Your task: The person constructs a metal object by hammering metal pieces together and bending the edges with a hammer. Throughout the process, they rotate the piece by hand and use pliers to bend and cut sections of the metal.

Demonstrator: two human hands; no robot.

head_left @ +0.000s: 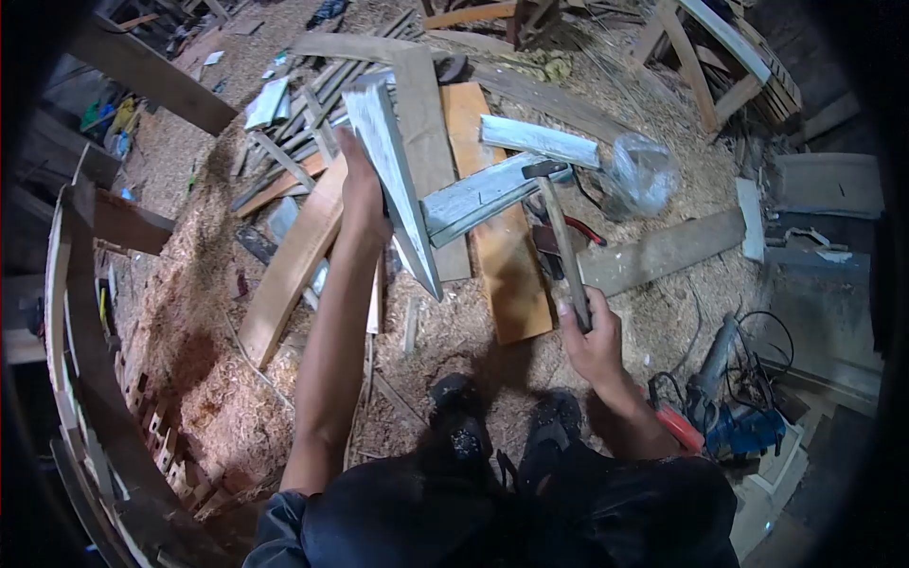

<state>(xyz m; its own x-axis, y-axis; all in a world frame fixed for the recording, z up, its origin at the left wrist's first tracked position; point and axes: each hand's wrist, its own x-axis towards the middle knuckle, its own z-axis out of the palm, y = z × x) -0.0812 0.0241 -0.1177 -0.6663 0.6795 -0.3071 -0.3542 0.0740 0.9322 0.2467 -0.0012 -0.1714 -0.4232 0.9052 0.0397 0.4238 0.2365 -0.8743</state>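
Clearly the painted wooden frame piece [417, 189] is the centre of things: two pale, weathered boards joined at an angle, one running up and down, the other branching off to the right. The left hand [363, 204] is closed around the upright board near its middle, lifting the piece clear of the sawdust-covered floor [218, 379] so the joint hangs free and can be reached from the side. To the right of the frame piece, the right hand [589, 333] is clenched on the lower end of a hammer [561, 241], whose wooden handle slants upward and whose dark head sits at the outer end of the branching board, touching or nearly touching it; which one cannot be told. Holding far down the handle would give a longer swing.

Behind the frame piece lies an orange plank [497, 246], with loose slats scattered beyond it. Well to the right of the frame piece a clear plastic bag [642, 172] rests on the sawdust, and below that, near the person's right knee, a blue power tool [729, 417] lies with its cord coiled.
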